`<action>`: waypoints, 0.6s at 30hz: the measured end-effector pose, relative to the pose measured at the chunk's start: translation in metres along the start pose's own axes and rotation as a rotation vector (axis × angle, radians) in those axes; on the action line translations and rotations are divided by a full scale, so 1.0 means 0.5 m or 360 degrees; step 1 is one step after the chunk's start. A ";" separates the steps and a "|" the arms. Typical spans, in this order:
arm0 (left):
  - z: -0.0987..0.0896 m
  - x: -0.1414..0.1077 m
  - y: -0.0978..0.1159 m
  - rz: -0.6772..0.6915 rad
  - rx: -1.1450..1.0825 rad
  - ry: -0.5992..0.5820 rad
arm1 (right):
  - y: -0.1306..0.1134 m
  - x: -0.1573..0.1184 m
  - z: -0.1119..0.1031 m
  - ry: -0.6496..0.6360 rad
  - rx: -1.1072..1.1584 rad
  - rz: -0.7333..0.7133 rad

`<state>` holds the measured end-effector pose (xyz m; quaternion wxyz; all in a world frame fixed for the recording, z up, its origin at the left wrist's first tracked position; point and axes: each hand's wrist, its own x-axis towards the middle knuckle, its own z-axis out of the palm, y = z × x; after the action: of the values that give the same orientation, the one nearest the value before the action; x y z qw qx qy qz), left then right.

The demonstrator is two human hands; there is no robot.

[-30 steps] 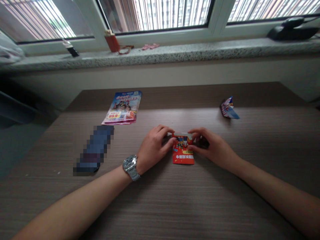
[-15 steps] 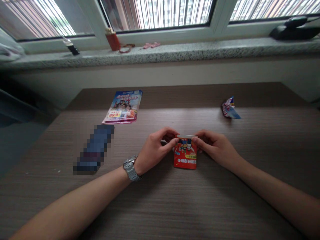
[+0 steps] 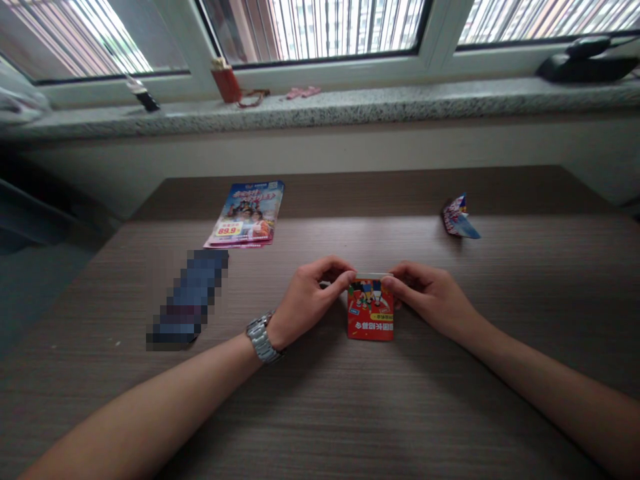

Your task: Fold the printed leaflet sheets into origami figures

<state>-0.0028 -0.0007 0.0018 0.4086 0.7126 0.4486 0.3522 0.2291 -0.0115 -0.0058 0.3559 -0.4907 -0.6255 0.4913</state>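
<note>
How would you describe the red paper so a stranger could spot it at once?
Find the brown table below the speckled windowsill. Near its middle, the left hand and right hand hold the red paper by its far corners. Unlike the blue-and-pink leaflets and small folded piece farther back, it is mostly red.

two hands [image 3: 306, 301] [image 3: 434, 297], one wristwatch [image 3: 263, 339], one red paper [image 3: 371, 319], one leaflet stack [image 3: 247, 215], one bluish folded paper [image 3: 458, 219], one pixelated object [image 3: 190, 299].

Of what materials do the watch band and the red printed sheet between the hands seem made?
Watch band: likely polished metal; its silvery segments catch light.
Red printed sheet: probably paper or thin card, smooth finish, judging by crisp edges and flat print.
</note>
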 end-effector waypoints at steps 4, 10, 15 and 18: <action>-0.001 0.000 -0.002 -0.0033 -0.0048 0.0021 | -0.004 0.000 0.001 -0.0019 0.0075 0.0000; -0.004 0.000 0.002 0.0020 -0.0017 0.0046 | -0.003 0.001 -0.002 -0.0080 0.0175 0.0087; -0.004 -0.001 0.006 0.0049 -0.0001 0.0066 | -0.006 -0.003 -0.008 -0.0016 0.0017 0.0038; -0.003 -0.002 0.005 0.0046 -0.0043 0.0028 | -0.012 -0.005 -0.010 0.0075 -0.0112 0.0009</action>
<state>-0.0037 -0.0018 0.0046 0.4093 0.7102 0.4370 0.3703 0.2328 -0.0130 0.0012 0.3516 -0.5161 -0.6324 0.4583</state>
